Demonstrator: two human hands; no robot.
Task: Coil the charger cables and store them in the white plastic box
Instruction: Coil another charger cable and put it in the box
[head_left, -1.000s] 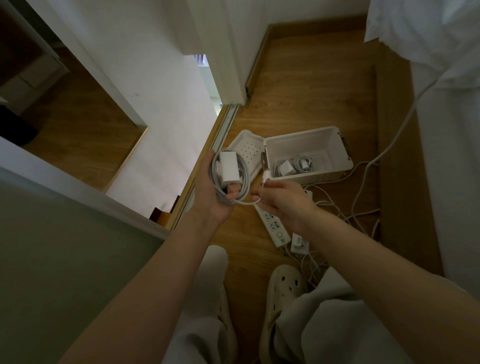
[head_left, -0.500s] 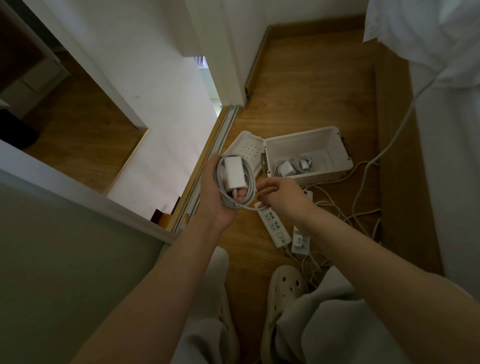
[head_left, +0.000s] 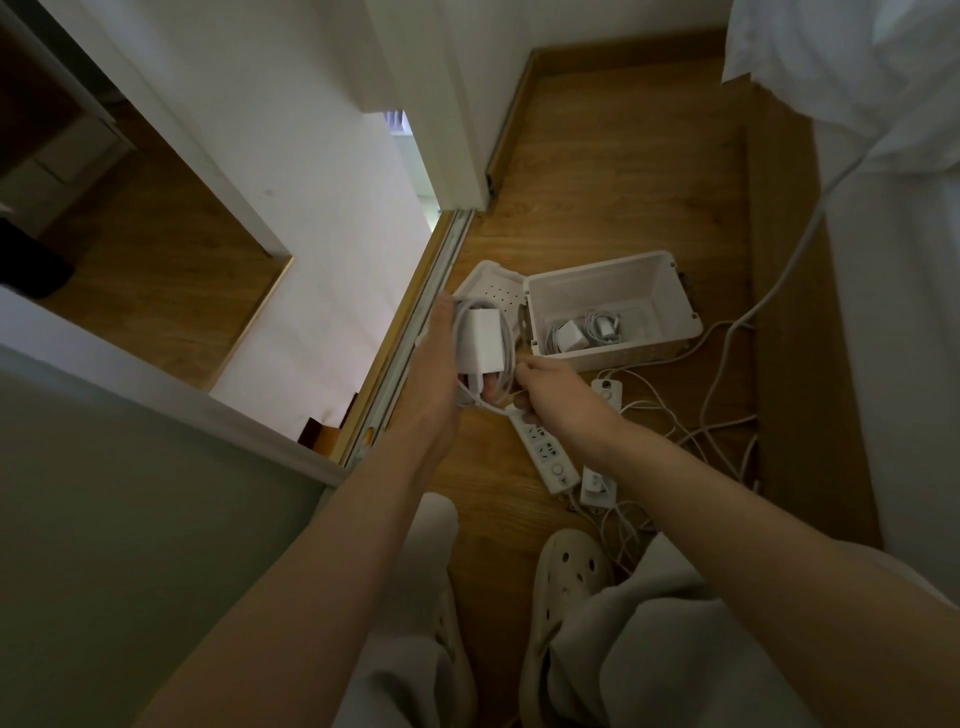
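A pale clog (head_left: 569, 569) stood on the wooden floor (head_left: 597, 171), with two power strips (head_left: 545, 452) and loose white cables (head_left: 621, 525) just beyond it. Above them the left hand (head_left: 436, 374) cradled a white charger brick (head_left: 480, 345) ringed by its coiled cable (head_left: 508, 358), fingers curled around both. The right hand (head_left: 561, 389) pinched the cable's free end. Farther off sat the open white plastic box (head_left: 623, 291), with another coiled charger (head_left: 582, 332) inside and its lid (head_left: 491, 291) open at its left.

**A dim wooden corner beside the bed**

Below me lies a wooden floor (head_left: 597, 182), edged by a wooden skirting board (head_left: 623, 49). A white wall (head_left: 291, 130) stands to my left, with a metal door track (head_left: 415, 322) at its foot. Daylight shows through a narrow gap (head_left: 410, 156). White bedding (head_left: 857, 78) hangs at right.
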